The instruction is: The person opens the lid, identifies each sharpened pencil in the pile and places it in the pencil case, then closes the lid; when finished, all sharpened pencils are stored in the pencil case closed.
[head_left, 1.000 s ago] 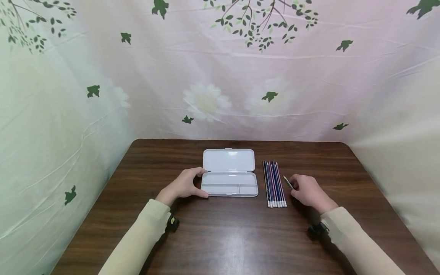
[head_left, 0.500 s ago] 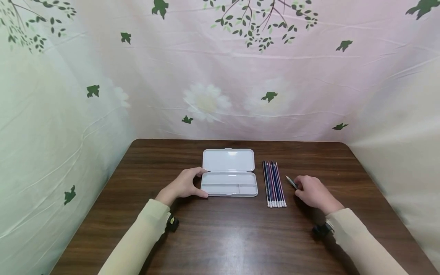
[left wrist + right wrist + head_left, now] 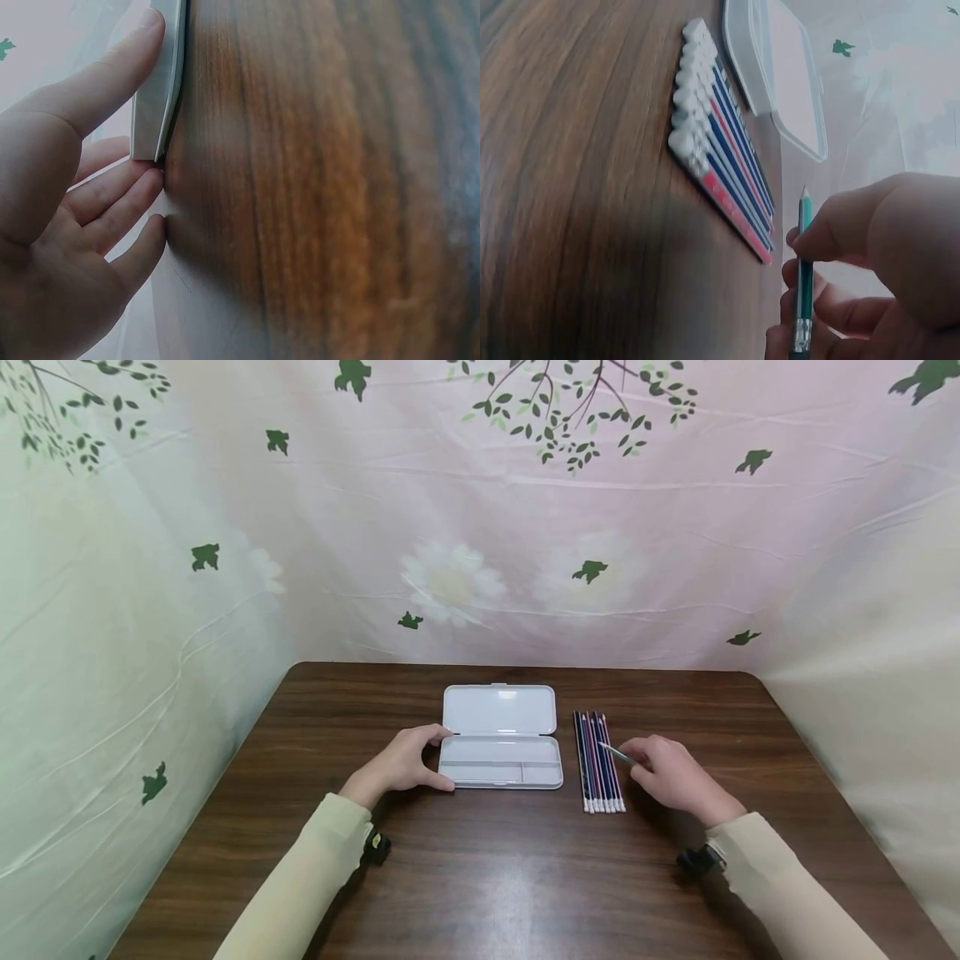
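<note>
A white pencil case (image 3: 480, 774) lies on the table with its lid raised toward the back, showing a lower tray split by thin dividers. My left hand (image 3: 401, 762) holds its left end, thumb at the front edge and index finger near the hinge; the left wrist view shows the thumb (image 3: 124, 71) along the case wall. Between thumb and fingers, my right hand (image 3: 670, 772) pinches a green pencil (image 3: 804, 281), its sharpened tip pointing away from the hand. That tip overlaps a row of pencils (image 3: 597, 768) in the head view, white erasers toward me.
The dark wooden table (image 3: 480, 877) has rounded far corners. A printed fabric curtain (image 3: 510, 527) with leaves and flowers stands behind it and along both sides. The pencil row lies just right of the case.
My right hand first shifted slightly right, then came back left. The green pencil in it has swung leftward, its tip now over the pencil row. My left hand has stayed at the case.
</note>
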Available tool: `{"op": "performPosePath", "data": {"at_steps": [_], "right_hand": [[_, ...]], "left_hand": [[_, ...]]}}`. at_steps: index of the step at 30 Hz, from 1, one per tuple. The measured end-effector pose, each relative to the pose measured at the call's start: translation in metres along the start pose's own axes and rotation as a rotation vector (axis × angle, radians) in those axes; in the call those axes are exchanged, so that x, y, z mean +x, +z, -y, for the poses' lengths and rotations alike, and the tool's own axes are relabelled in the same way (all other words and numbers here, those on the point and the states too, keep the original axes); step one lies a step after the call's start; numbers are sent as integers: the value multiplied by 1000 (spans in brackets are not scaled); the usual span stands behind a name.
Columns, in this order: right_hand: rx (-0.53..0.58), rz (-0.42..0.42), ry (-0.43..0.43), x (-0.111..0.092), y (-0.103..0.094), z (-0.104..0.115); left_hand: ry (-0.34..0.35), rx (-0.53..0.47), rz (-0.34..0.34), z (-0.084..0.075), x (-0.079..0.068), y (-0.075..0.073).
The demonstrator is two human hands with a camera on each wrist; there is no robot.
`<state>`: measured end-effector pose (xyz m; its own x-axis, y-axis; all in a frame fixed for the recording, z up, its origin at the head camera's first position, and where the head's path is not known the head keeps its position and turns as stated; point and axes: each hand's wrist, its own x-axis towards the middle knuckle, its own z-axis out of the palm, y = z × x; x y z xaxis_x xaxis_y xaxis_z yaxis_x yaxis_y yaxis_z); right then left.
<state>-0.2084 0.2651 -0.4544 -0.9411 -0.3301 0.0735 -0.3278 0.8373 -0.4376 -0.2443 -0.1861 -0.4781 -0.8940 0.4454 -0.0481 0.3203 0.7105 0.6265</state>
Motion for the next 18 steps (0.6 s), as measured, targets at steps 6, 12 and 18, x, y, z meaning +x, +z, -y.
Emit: {"op": "performPosePath", "data": {"at_steps": [6,12,18], "right_hand": [[7,-38,-126,3,7,8],[71,-107,-249,9,16,23],[105,-119,-318,18,26,39]], "left_hand": [[-1,10,1,0,0,0],[-1,8,-4,-1,0,-1],[-10,7,1,-2,0,0]]}}
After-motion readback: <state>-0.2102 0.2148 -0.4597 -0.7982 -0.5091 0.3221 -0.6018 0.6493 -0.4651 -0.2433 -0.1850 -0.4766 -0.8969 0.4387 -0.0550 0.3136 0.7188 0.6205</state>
